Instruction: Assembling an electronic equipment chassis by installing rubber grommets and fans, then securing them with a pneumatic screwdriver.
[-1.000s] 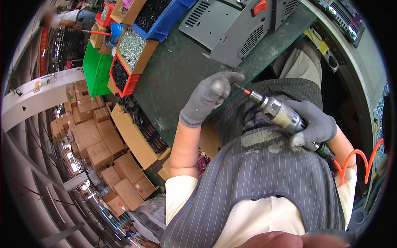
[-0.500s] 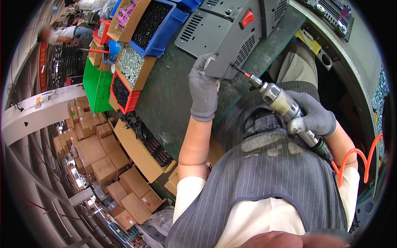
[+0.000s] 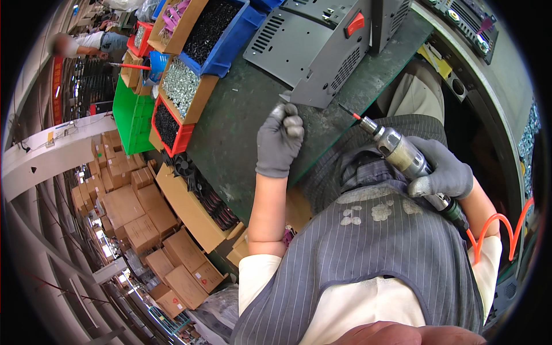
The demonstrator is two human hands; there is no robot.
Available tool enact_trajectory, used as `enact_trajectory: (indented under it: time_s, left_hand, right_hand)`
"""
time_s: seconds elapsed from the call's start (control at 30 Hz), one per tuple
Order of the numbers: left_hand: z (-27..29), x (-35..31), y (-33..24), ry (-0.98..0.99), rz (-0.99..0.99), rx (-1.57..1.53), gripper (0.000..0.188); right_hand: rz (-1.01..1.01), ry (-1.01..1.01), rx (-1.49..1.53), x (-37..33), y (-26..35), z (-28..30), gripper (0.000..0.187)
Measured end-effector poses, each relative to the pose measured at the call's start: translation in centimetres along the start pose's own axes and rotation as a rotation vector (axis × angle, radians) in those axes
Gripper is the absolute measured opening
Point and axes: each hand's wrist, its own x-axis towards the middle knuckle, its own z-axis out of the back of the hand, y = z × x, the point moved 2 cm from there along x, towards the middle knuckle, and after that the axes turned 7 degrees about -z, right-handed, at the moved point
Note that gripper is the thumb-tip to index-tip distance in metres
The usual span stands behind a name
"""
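Note:
My right hand (image 3: 445,168), in a grey glove, is wrapped round an air screwdriver (image 3: 401,152) with a silver body. Its thin bit points up and left, its tip just apart from the grey metal casing (image 3: 282,60). That casing stands on the bench, with slotted vents, a red rocker switch (image 3: 355,24) and a perforated end panel. Just below the casing's near corner is my gloved left hand (image 3: 280,141), its fingers curled closed. Whatever may be in those fingers is hidden.
Left of the casing are a blue bin of black screws (image 3: 210,31), a cardboard box of silver screws (image 3: 180,89) and a red bin (image 3: 167,126). An orange coiled hose (image 3: 494,221) trails from the screwdriver. Cartons (image 3: 141,210) are stacked left; another person (image 3: 86,45) is far off.
My left hand has come off the casing's corner, moving down toward me with its fingers curled. The screwdriver bit has drawn back from the end panel, down and to the right.

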Motion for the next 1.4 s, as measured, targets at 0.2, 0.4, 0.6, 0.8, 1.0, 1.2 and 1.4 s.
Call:
enact_trajectory:
  time_s: [0.2,0.4,0.6,0.8,1.0,1.2,1.4]
  left_hand:
    - [0.5,-2.4,2.2,0.264,-0.071,0.556,0.027]
    - [0.3,-3.3,3.3,0.303,-0.023,0.584,0.024]
    - [-1.2,-3.5,5.0,0.279,-0.16,0.825,0.033]
    - [-3.0,-3.6,6.6,0.275,-0.291,0.989,0.034]
    - [-3.3,-2.1,7.6,0.27,-0.452,1.26,0.036]
    - [-4.8,-2.6,7.8,0.398,-0.34,1.362,0.042]
    - [-4.2,-2.8,2.9,0.733,-0.218,1.938,0.043]
  right_hand:
    - [-0.057,0.031,-0.073,1.3,-1.7,-0.6,0.073]
    - [0.063,0.113,-0.127,1.6,-1.1,-0.8,0.076]
    - [-0.044,0.144,-0.039,1.1,-0.9,-0.7,0.076]
    - [0.018,0.111,-0.009,0.5,-1.7,0.1,0.075]
    - [0.051,0.056,-0.12,0.2,-2.4,1.7,0.073]
    - [0.051,0.069,-0.221,0.2,-2.6,3.1,0.069]
    - [0.014,-0.133,-0.018,0.5,-2.9,5.6,0.064]
